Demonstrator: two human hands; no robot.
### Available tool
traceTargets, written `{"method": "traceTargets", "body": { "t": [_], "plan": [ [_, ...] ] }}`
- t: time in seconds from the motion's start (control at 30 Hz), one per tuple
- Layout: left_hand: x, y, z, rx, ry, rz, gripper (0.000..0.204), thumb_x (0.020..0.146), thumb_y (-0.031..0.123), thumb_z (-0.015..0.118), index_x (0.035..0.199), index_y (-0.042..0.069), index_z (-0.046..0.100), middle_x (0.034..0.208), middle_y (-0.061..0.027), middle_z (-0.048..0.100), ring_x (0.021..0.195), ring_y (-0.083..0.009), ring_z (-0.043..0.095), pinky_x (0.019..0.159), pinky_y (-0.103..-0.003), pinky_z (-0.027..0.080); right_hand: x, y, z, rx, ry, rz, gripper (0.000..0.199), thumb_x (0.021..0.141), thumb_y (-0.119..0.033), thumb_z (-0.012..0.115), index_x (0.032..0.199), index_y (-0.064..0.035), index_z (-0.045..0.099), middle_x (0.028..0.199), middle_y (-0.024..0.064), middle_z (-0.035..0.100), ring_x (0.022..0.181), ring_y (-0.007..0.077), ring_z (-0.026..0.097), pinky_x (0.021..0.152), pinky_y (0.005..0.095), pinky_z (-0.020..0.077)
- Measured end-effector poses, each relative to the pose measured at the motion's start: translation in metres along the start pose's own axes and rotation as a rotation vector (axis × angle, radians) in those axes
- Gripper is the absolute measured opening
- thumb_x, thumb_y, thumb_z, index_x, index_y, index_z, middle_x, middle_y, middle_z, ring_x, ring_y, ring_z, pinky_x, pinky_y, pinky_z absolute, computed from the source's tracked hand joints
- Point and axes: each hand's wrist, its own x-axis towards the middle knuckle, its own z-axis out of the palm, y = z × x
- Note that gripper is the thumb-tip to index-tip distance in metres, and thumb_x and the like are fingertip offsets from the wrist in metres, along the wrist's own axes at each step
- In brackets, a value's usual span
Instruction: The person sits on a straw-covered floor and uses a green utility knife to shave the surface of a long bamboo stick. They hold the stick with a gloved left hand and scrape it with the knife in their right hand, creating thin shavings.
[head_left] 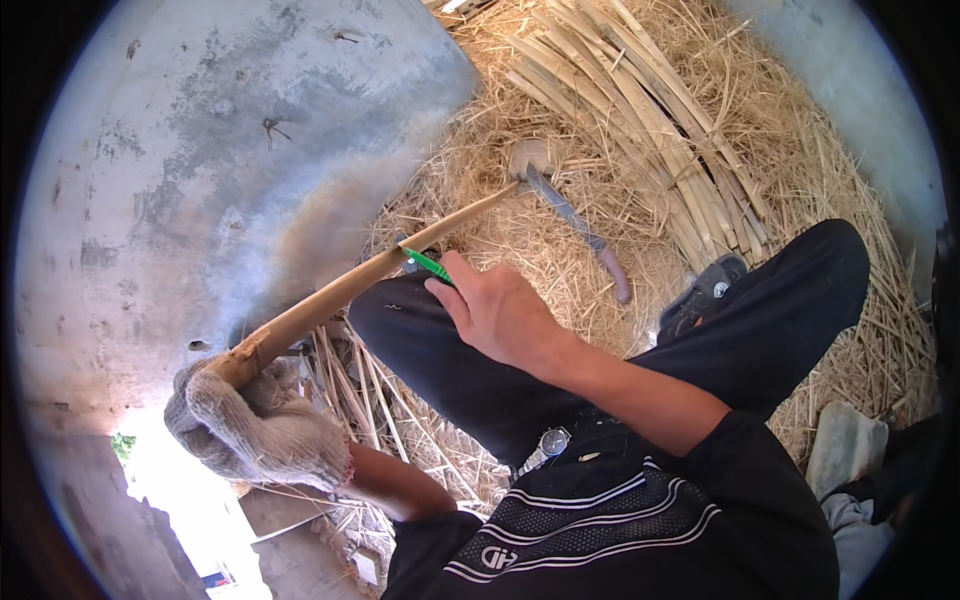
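Note:
A long split bamboo strip slants from my left hand up to a wooden block, its far end close to that block. My left hand, in a grey knit glove, is closed around the strip's near end. My right hand is bare and pinches a slim green pen-like tool. The tool's tip meets the strip around its middle; its exact kind is unclear. Beyond my right hand lies a long-bladed knife with a brownish handle, its blade end by the block.
Split bamboo strips lie bundled on shavings at the far right. A stained grey wall rises close on the left. More thin strips lie beside my left hand. My crossed legs fill the middle right; a wristwatch rests by my lap.

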Motion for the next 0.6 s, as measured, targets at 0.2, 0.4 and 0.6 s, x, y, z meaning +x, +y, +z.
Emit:
{"method": "traceTargets", "body": {
  "t": [0.2, 0.4, 0.6],
  "plan": [
    [0.008, -0.006, -0.006, -0.033, -0.028, -0.072, 0.022, 0.087, 0.018, 0.069, 0.086, -0.002, 0.061, 0.072, -0.0075, 0.06, 0.052, -0.0102, 0.059, 0.04, -0.018, 0.049, 0.016, 0.069, 0.02, -0.16, 0.041, 0.126, 0.026, 0.099, -0.026, 0.05, 0.1, 0.0, 0.05, 0.07, 0.0265, 0.061, 0.063, 0.0393, 0.066, 0.05, 0.0472, 0.0526],
    [0.001, 0.003, 0.007, 0.072, 0.07, -0.082, 0.021, 0.088, 0.018, 0.068, 0.086, -0.001, 0.061, 0.073, -0.0078, 0.061, 0.051, -0.0093, 0.059, 0.04, -0.018, 0.047, 0.015, 0.048, 0.027, -0.069, -0.023, 0.006, 0.029, 0.101, -0.028, 0.046, 0.109, -0.0005, 0.049, 0.075, 0.0263, 0.063, 0.066, 0.0403, 0.067, 0.055, 0.0496, 0.0543],
    [-0.004, 0.002, -0.002, 0.132, 0.049, -0.028, 0.021, 0.089, 0.019, 0.066, 0.085, -0.001, 0.061, 0.074, -0.0082, 0.06, 0.049, -0.0096, 0.058, 0.039, -0.017, 0.045, 0.027, 0.064, 0.024, -0.058, -0.095, 0.173, 0.031, 0.101, -0.028, 0.046, 0.111, 0.0016, 0.048, 0.076, 0.0263, 0.064, 0.064, 0.0392, 0.067, 0.052, 0.0491, 0.0536]
  ]
}}
